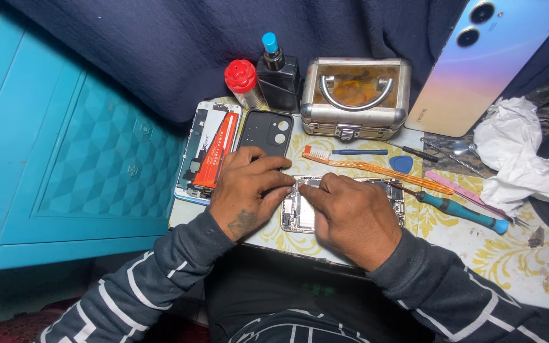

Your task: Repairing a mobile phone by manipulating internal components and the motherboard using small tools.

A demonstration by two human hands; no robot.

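Note:
An opened phone (297,213) with its back removed lies on the patterned table top, its circuit parts exposed. My left hand (249,190) rests on its left end, fingers curled onto the top edge. My right hand (351,216) covers the middle and right of it, the index finger pressing near the upper left corner. Whether a small part sits under the fingertips is hidden. A black back cover (265,133) with camera holes lies just beyond my left hand.
Another opened phone with an orange battery (208,152) lies at left. Behind stand a red-capped bottle (243,79), a black bottle with a blue cap (277,73) and a metal case (354,95). An orange toothbrush (376,168), blue pick (401,164), teal screwdriver (462,213) and crumpled cloth (519,152) lie right.

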